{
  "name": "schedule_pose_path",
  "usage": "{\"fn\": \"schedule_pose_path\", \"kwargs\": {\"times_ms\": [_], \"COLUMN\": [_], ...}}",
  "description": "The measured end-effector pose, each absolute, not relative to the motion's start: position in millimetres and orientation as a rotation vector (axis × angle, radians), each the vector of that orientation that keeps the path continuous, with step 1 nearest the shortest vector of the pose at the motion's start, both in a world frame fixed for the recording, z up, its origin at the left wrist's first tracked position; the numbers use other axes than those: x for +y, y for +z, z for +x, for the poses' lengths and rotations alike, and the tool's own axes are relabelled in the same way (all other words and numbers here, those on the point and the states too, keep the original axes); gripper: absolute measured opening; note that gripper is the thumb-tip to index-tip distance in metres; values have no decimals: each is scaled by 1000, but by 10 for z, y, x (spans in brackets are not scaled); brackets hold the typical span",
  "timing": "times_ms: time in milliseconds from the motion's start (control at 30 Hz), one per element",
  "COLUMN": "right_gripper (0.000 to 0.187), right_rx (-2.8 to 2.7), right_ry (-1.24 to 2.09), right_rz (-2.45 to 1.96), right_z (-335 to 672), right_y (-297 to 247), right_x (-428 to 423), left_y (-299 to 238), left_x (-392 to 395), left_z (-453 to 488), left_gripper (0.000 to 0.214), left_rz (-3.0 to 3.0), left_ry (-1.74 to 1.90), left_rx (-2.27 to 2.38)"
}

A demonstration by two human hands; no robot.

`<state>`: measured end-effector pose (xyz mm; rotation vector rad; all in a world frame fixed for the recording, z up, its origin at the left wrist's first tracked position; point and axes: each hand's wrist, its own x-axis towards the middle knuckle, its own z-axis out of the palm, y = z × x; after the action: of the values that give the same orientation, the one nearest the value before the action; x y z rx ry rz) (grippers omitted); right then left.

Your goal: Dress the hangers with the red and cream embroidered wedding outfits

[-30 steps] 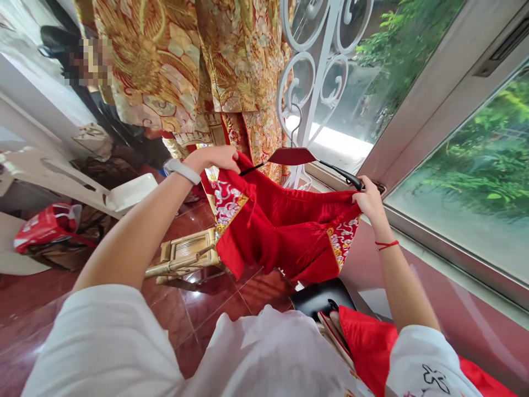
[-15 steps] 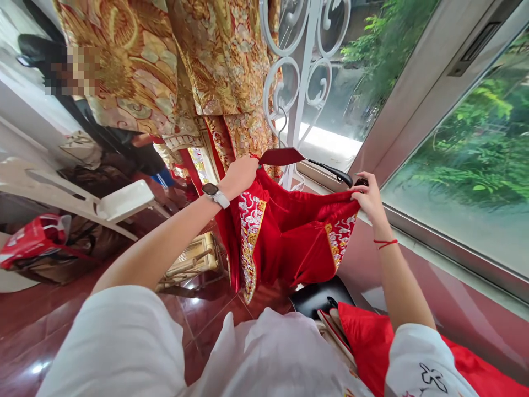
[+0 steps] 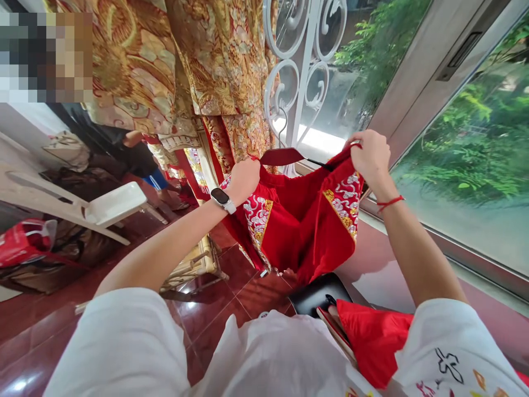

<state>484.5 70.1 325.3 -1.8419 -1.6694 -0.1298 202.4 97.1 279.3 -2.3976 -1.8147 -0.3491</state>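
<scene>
A red velvet garment [image 3: 285, 226] with silver and gold embroidered panels hangs from a dark red and black hanger [image 3: 283, 157], whose hook catches on a white scrolled metal grille [image 3: 301, 77]. My left hand [image 3: 244, 181], with a watch on the wrist, is closed on the garment's upper left edge beside the hanger. My right hand [image 3: 371, 157] grips the upper right edge, with the cloth raised near the window frame. The hanger's right end is hidden behind the cloth. Between my hands the garment's top edge sags.
Gold embroidered robes [image 3: 223, 60] hang at the back left. A white chair [image 3: 118, 204], a bamboo stool [image 3: 198, 264] and a red bag [image 3: 25, 242] stand to the left, near another person's arm [image 3: 133, 138]. Below lie a black seat [image 3: 320, 292] and red cloth [image 3: 367, 336]. A window [image 3: 467, 182] fills the right.
My right hand has risen, lifting the garment's right side and covering the hanger's right end. The embroidered right panel now faces me more. My left hand stays near the same place.
</scene>
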Motion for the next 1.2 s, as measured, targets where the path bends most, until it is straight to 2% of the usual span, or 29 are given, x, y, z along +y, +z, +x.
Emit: {"fn": "schedule_pose_path", "kwargs": {"times_ms": [167, 333, 433, 700, 833, 1033, 1100, 1200], "right_gripper": [41, 60, 66, 41, 37, 50, 56, 55], "right_rx": [-2028, -2087, -2007, -1621, -1643, -2016, -2093, -2098], "right_ry": [-363, -306, -252, -154, -145, 141, 339, 819], "right_rz": [-1919, -1778, -1681, -1659, -1733, -1775, -1725, -1636], "right_z": [4124, 4025, 4101, 4232, 4189, 3899, 3826, 3763], "right_y": [2960, 2200, 1937, 1888, 1924, 1684, 1478, 1090], "right_x": [628, 570, 602, 741, 674, 585, 620, 706], "left_y": [2769, 2639, 2500, 2345, 2251, 1930, 1824, 1668], "left_x": [984, 1049, 1061, 1133, 1144, 1175, 1201, 1194], "left_z": [2011, 1982, 2052, 2084, 2009, 1959, 1917, 1813], "left_gripper": [37, 37, 44, 56, 57, 44, 44, 47], "left_rz": [-2342, -2310, -2214, -2198, -2234, -2231, -2273, -2347], "left_ry": [-347, -476, -565, -796, -934, -1000, -1047, -1114], "left_rx": [-1792, -1878, -2001, -2168, -2155, -2000, -1928, -1774]}}
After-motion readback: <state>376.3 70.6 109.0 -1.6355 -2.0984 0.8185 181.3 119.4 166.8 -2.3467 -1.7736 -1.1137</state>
